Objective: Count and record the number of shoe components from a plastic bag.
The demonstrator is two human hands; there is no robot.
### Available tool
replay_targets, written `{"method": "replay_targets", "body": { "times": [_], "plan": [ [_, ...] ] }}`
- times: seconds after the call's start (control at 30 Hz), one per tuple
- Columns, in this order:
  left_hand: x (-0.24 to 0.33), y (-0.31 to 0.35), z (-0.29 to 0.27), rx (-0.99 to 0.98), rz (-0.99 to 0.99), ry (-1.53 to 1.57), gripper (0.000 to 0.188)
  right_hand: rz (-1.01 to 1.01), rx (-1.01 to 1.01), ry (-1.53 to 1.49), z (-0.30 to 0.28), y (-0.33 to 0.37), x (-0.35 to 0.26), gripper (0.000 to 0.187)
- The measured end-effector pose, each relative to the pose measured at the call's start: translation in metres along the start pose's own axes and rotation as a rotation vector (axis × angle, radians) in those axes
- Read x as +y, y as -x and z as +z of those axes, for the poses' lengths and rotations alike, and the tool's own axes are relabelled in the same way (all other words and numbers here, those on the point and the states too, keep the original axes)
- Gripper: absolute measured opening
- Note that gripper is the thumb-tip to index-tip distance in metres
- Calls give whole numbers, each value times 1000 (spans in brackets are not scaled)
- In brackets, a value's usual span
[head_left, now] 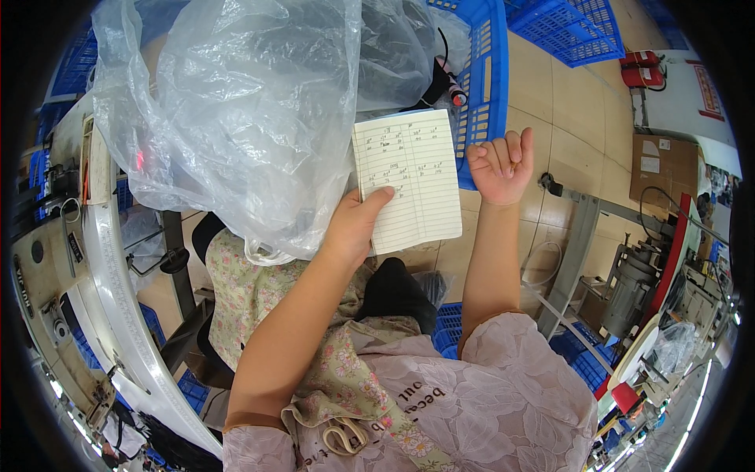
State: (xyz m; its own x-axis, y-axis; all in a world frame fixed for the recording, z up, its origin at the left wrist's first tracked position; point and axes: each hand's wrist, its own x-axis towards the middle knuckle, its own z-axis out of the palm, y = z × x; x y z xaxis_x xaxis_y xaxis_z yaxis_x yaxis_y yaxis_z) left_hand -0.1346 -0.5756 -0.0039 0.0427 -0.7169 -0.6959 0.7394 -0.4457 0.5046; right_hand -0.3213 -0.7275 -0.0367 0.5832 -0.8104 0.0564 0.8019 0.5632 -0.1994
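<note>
My left hand (360, 220) grips an open notebook (421, 212) by its lower left side, thumb flat on the page. Its lined pages carry handwritten columns in the upper half. To the right of the notebook, my right hand (503, 169) is raised, palm toward me, with the fingers curled in. Whether something small is pinched in these fingers I cannot make out. A large clear plastic bag (252, 118) bulges left of the notebook and beyond it. Just past the notebook's top edge lies a small pink and black object with an orange tip (458, 97).
A blue plastic crate (494, 79) stands partly under the bag, and another blue crate (570, 31) is farther back. Left is a sewing machine table (118, 299). At right are a motor on a metal frame (633, 279), a cardboard box (664, 169) and red fire extinguishers (643, 75).
</note>
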Motion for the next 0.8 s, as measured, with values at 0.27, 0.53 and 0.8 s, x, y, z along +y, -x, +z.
{"method": "replay_targets", "body": {
  "times": [0.27, 0.53, 0.8],
  "plan": [
    [1, 1, 1, -1, 4, 8, 33, 3, -19, 15, -1, 0, 0, 50],
    [1, 0, 1, 13, 7, -10, 35, 20, -50, 14, -3, 0, 1, 45],
    [-1, -1, -1, 19, 3, -20, 35, 17, -52, 39, -5, 1, 0, 41]
  ]
}}
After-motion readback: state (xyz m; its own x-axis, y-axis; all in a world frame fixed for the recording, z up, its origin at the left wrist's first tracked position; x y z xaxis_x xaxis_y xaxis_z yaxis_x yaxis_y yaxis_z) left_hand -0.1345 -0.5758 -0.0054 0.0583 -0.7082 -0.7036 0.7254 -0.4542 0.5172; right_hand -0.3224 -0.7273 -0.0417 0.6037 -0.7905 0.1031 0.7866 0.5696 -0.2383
